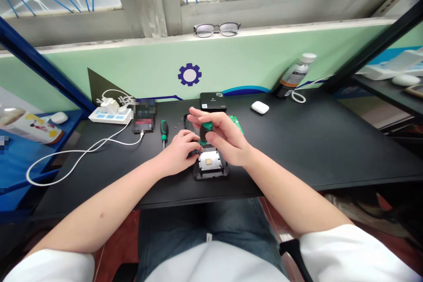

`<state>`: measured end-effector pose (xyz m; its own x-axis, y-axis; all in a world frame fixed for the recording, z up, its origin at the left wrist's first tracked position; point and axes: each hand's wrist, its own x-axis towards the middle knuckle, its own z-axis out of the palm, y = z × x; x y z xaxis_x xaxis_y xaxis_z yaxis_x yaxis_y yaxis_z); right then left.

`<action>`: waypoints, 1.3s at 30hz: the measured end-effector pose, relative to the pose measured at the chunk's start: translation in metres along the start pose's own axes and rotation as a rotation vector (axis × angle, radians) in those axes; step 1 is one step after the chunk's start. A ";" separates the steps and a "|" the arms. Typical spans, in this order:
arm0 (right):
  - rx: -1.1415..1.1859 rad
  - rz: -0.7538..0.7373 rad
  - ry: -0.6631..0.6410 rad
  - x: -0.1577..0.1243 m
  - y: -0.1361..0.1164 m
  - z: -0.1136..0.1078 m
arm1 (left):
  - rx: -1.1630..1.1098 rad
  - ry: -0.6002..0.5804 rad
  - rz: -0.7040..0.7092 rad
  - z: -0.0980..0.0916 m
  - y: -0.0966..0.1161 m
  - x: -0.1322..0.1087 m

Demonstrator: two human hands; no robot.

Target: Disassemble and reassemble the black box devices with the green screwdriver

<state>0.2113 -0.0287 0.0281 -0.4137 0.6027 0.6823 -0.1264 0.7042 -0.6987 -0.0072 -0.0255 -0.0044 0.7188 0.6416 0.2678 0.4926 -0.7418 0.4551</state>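
Observation:
In front of me on the black table lies an opened black device casing [211,175] with a pale plate [214,158] inside it. My right hand [228,134] grips a green and black screwdriver [205,131] by its handle, which stands nearly upright over the casing with its shaft pointing down. At the casing's left edge, my left hand [181,150] rests with its fingers bent close to the screwdriver's tip; what those fingers hold, if anything, is hidden. Behind my right hand a green circuit board [235,122] shows in part.
A second screwdriver [164,130] lies to the left, near a phone [144,116] on a white cable [82,151] from a power strip [110,114]. Farther back are a black box [213,101], a white earbud case [260,107] and a bottle [296,76]. Glasses [217,30] rest on the ledge.

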 end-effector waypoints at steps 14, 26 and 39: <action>-0.143 -0.136 0.069 0.002 0.000 -0.002 | 0.019 -0.008 0.006 0.002 0.004 0.001; -0.131 -0.014 0.619 0.002 0.016 -0.004 | 0.392 0.233 -0.202 -0.015 -0.039 0.000; -0.217 -0.061 0.433 -0.006 0.020 0.002 | 0.398 0.336 -0.242 -0.025 -0.042 -0.002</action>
<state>0.2089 -0.0187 0.0093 0.0070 0.6262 0.7796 0.0707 0.7774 -0.6251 -0.0418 0.0088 -0.0023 0.3991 0.7808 0.4807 0.8174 -0.5405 0.1994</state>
